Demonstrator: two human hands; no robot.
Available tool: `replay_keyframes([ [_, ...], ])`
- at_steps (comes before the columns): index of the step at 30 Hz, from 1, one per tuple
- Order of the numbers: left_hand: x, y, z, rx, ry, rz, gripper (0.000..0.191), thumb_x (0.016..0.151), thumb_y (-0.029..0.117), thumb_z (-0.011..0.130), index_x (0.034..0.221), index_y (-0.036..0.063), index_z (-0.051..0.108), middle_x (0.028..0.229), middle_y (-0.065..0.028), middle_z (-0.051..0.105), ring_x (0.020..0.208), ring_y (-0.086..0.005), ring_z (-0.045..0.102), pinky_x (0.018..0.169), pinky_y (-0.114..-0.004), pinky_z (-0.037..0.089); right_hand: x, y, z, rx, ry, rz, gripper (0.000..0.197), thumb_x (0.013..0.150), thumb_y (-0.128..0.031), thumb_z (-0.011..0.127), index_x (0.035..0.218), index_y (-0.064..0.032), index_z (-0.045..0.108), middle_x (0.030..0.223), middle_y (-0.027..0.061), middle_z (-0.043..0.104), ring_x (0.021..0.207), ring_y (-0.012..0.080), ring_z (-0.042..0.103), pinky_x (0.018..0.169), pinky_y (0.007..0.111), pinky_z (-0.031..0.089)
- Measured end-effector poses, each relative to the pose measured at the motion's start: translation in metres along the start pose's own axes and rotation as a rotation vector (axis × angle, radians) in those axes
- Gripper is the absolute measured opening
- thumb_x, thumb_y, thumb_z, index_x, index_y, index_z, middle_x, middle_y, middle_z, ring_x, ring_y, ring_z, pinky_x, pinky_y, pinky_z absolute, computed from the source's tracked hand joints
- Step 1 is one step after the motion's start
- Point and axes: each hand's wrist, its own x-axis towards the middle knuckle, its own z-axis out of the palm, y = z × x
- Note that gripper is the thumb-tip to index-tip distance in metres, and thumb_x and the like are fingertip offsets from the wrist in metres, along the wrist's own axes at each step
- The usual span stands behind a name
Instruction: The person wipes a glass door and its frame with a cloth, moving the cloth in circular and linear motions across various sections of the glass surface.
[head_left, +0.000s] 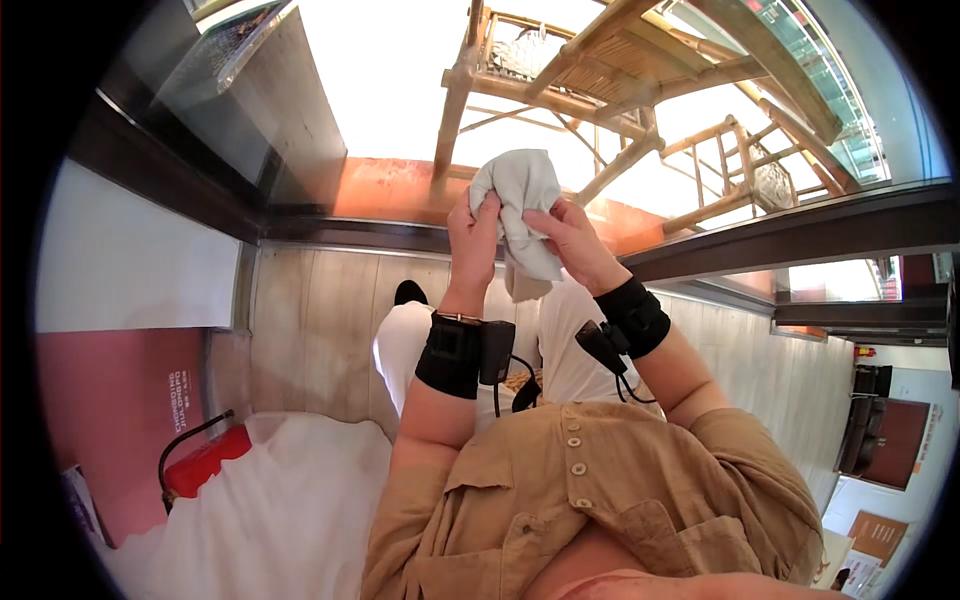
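A pale grey cloth, bunched and folded, is held up in front of a glass pane in a dark frame. My left hand grips its left edge, with the thumb on the near side. On the cloth's right side, my right hand pinches it between thumb and fingers. A loose end of the cloth hangs down between the two hands. Both wrists wear black straps with small dark devices and cables.
Dark window frame runs across ahead. Beyond the glass stand a bamboo table and a bamboo chair. A red fire extinguisher and white fabric are at the lower left, over a wood-look floor.
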Motion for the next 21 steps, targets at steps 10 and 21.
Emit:
replay_keyframes([
  [10, 0.005, 0.008, -0.008, -0.228, -0.033, -0.263, 0.019, 0.085, 0.009, 0.051, 0.097, -0.0039, 0.059, 0.088, -0.0043, 0.061, 0.077, -0.0099, 0.056, 0.07, -0.022, 0.045, -0.018, -0.07, 0.018, -0.011, 0.303, 0.11, 0.029, 0.086, -0.017, 0.05, 0.101, 0.0079, 0.052, 0.095, 0.0101, 0.059, 0.084, 0.0159, 0.059, 0.075, 0.026, 0.048],
  [21, -0.002, -0.023, -0.003, 0.384, -0.561, 0.026, 0.061, 0.081, 0.025, 0.06, 0.128, 0.0, 0.031, 0.122, -0.0083, 0.042, 0.109, -0.0169, 0.043, 0.092, -0.029, 0.036, -0.028, -0.061, 0.028, -0.342, 0.118, -0.067, 0.034, 0.092, -0.025, 0.044, 0.116, -0.0023, 0.05, 0.091, -0.0018, 0.055, 0.074, 0.0032, 0.048, 0.064, 0.018, 0.041],
])
